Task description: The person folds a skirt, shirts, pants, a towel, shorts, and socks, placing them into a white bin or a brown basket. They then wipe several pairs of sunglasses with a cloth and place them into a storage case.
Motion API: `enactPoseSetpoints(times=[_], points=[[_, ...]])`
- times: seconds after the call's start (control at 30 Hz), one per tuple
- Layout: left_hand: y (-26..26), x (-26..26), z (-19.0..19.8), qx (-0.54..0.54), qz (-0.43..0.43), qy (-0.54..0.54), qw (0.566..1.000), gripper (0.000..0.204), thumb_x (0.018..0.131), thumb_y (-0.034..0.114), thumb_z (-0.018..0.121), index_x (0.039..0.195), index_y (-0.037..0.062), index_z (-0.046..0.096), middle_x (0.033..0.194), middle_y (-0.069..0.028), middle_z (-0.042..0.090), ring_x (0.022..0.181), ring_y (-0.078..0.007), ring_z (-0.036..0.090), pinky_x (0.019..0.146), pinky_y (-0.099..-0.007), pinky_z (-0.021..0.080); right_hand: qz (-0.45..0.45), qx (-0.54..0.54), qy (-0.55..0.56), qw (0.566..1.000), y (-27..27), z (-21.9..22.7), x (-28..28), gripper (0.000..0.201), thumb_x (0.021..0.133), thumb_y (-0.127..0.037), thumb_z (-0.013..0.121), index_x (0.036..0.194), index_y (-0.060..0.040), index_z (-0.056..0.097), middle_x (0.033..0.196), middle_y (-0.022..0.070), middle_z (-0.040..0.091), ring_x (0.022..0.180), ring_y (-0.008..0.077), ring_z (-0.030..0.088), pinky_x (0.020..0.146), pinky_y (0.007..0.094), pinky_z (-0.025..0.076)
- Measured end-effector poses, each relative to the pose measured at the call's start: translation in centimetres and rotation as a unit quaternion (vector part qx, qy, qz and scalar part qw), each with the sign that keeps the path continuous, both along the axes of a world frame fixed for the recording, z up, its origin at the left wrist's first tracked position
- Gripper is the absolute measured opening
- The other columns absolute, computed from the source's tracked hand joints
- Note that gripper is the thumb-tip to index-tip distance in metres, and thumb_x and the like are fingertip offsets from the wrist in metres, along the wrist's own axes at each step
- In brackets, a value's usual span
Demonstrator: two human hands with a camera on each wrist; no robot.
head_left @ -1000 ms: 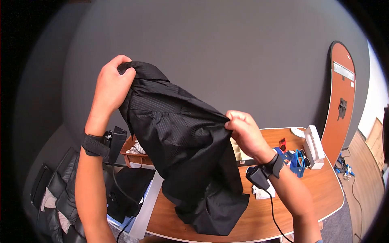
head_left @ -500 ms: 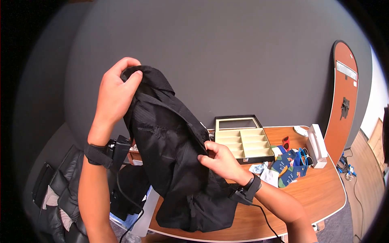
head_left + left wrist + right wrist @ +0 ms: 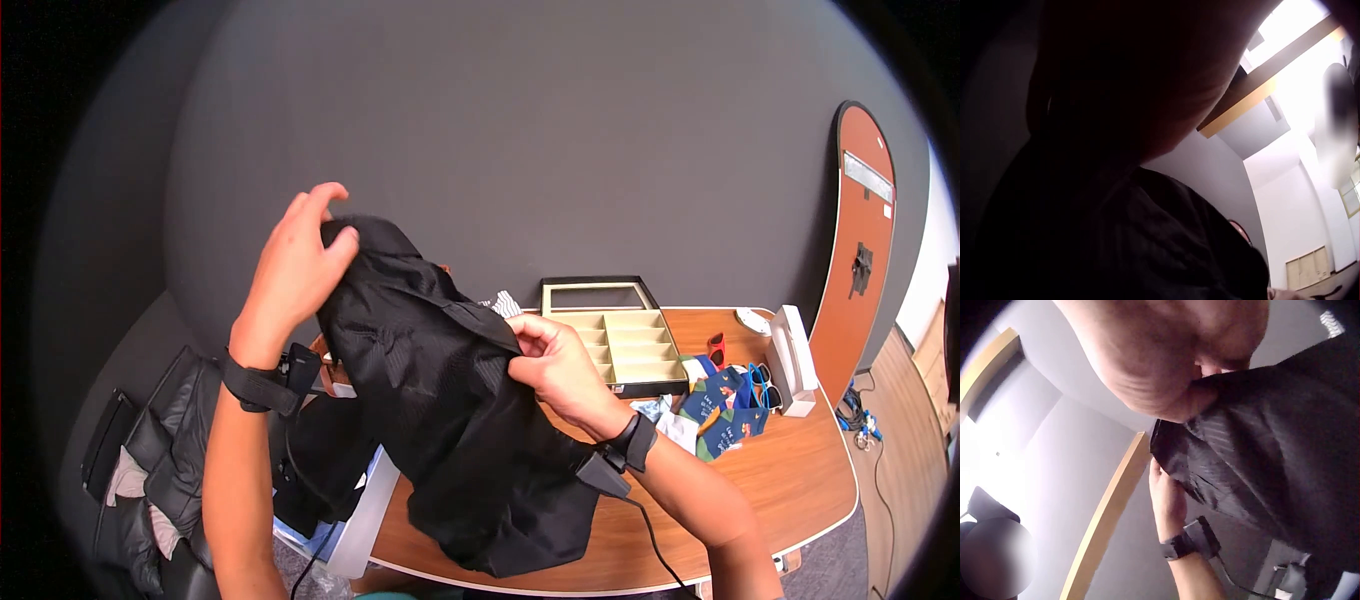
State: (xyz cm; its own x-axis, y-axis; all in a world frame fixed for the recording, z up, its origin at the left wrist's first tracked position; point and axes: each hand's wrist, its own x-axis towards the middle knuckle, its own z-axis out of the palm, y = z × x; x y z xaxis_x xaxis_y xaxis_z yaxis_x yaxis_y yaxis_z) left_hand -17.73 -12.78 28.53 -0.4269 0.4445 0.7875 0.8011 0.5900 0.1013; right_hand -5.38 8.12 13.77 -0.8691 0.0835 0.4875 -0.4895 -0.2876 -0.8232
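A black, faintly striped garment (image 3: 430,350) hangs in folds over the table. At its upper left corner is my left hand (image 3: 295,260), with the thumb in front of the cloth and the index finger raised off it. My right hand (image 3: 562,372) pinches the garment's right edge between thumb and fingers. In the right wrist view, the right hand (image 3: 1179,369) grips the cloth's edge, and the left hand (image 3: 1169,497) shows beyond it. The left wrist view is dark, with the garment (image 3: 1179,231) below the hand; the left fingers behind the cloth are hidden.
Behind the right hand, a compartment box (image 3: 640,345) stands with its lid up. Patterned socks (image 3: 712,395), red sunglasses (image 3: 716,349), blue-framed glasses (image 3: 760,377) and a white box (image 3: 790,365) lie to the right. Dark folded clothes (image 3: 325,450) lie at left.
Both hands have come closer together, the right moving left and the left dropping lower. My left index finger has lifted from the cloth. The compartment box has come into view from behind the garment.
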Motion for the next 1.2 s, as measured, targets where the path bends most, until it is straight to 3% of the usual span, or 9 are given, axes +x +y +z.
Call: enactPoseSetpoints(times=[0.07, 0.13, 0.17, 0.37, 0.6, 0.83, 1.0, 1.07, 1.2], points=[[0.1, 0.4, -0.9, -0.034, -0.126, 0.026, 0.991, 0.044, 0.081, 0.017, 0.068, 0.12, 0.0045, 0.054, 0.111, -0.0105, 0.055, 0.105, -0.0227, 0.054, 0.093, -0.0355, 0.044, 0.011, 0.005, -0.007, 1.0, 0.4, -0.1, -0.3, 0.036, 0.078, 0.016, 0.048, 0.108, 0.003, 0.063, 0.098, 0.0023, 0.067, 0.092, 0.0079, 0.061, 0.083, 0.0232, 0.048], [0.3, 2.0, -1.7, -0.075, -0.31, -0.239, 0.917, 0.05, 0.074, 0.02, 0.076, 0.117, 0.003, 0.055, 0.111, -0.0074, 0.057, 0.109, -0.0198, 0.054, 0.099, -0.035, 0.042, -0.005, 0.036, -0.011, 0.999, 0.4, -0.2, -0.6, 0.03, 0.08, 0.013, 0.048, 0.104, 0.0034, 0.065, 0.099, 0.0028, 0.067, 0.092, 0.0073, 0.06, 0.083, 0.0228, 0.048], [0.7, 2.9, -2.6, -0.146, -0.326, -0.215, 0.909, 0.052, 0.071, 0.019, 0.079, 0.115, 0.003, 0.056, 0.109, -0.0065, 0.058, 0.107, -0.0186, 0.055, 0.098, -0.0341, 0.043, -0.003, 0.036, -0.013, 0.999, 0.4, -0.4, -0.6, 0.03, 0.08, 0.013, 0.048, 0.104, 0.0034, 0.065, 0.099, 0.0028, 0.067, 0.092, 0.0073, 0.06, 0.083, 0.0228, 0.048], [2.0, 1.4, -9.7, -0.216, -0.306, -0.224, 0.9, 0.017, 0.088, 0.013, 0.063, 0.098, -0.0007, 0.062, 0.093, -0.0116, 0.063, 0.093, -0.0248, 0.06, 0.081, -0.0352, 0.048, -0.001, 0.049, -0.063, 0.997, 1.3, -1.8, -0.1, 0.026, 0.084, 0.008, 0.049, 0.102, 0.003, 0.066, 0.091, 0.0007, 0.067, 0.084, 0.0056, 0.06, 0.076, 0.0222, 0.048], [3.1, 1.5, -10.4, -0.187, -0.359, -0.194, 0.894, 0.037, 0.081, 0.01, 0.07, 0.115, 0.0012, 0.058, 0.115, -0.0128, 0.058, 0.112, -0.0281, 0.055, 0.097, -0.0357, 0.043, -0.006, 0.112, -0.069, 0.991, 1.9, -2.3, 0.7, 0.025, 0.084, 0.006, 0.051, 0.102, 0.0022, 0.067, 0.091, -0.0014, 0.066, 0.085, 0.0042, 0.059, 0.077, 0.0211, 0.048], [3.9, 0.0, -12.2, -0.156, -0.439, -0.224, 0.856, 0.025, 0.089, 0.007, 0.062, 0.111, -0.0021, 0.06, 0.109, -0.0096, 0.063, 0.103, -0.0213, 0.06, 0.092, -0.0326, 0.046, 0.041, 0.12, -0.036, 0.991, 2.4, -1.9, 1.4, 0.022, 0.084, 0.002, 0.055, 0.102, 0.0004, 0.067, 0.085, -0.0045, 0.062, 0.076, 0.0031, 0.054, 0.07, 0.02, 0.044], [2.1, 0.7, -8.1, -0.037, -0.398, -0.425, 0.812, 0.02, 0.097, 0.016, 0.057, 0.106, -0.0005, 0.063, 0.088, -0.002, 0.064, 0.083, -0.0091, 0.058, 0.076, -0.0266, 0.047, -0.091, 0.283, -0.05, 0.954, 2.4, -0.2, 3.0, 0.037, 0.078, -0.017, 0.074, 0.111, -0.0011, 0.064, 0.088, -0.0027, 0.055, 0.071, 0.007, 0.046, 0.065, 0.0218, 0.039], [1.8, 1.5, -6.6, -0.222, -0.403, -0.391, 0.797, 0.021, 0.097, 0.019, 0.057, 0.103, -0.001, 0.063, 0.089, -0.0029, 0.064, 0.082, -0.0101, 0.058, 0.075, -0.0275, 0.047, -0.108, 0.321, -0.015, 0.941, 2.2, -0.1, 3.0, 0.047, 0.075, -0.023, 0.079, 0.114, -0.0015, 0.063, 0.091, -0.0016, 0.053, 0.071, 0.0085, 0.044, 0.064, 0.0225, 0.038], [3.0, 3.7, -5.6, -0.27, -0.37, -0.352, 0.816, 0.021, 0.093, 0.018, 0.062, 0.104, 0.0, 0.065, 0.088, -0.0053, 0.064, 0.083, -0.0162, 0.06, 0.079, -0.0296, 0.047, -0.116, 0.335, 0.044, 0.934, 1.2, -0.2, 2.8, 0.054, 0.075, -0.028, 0.081, 0.118, -0.002, 0.061, 0.1, 0.0037, 0.056, 0.076, 0.0107, 0.05, 0.067, 0.025, 0.042]])
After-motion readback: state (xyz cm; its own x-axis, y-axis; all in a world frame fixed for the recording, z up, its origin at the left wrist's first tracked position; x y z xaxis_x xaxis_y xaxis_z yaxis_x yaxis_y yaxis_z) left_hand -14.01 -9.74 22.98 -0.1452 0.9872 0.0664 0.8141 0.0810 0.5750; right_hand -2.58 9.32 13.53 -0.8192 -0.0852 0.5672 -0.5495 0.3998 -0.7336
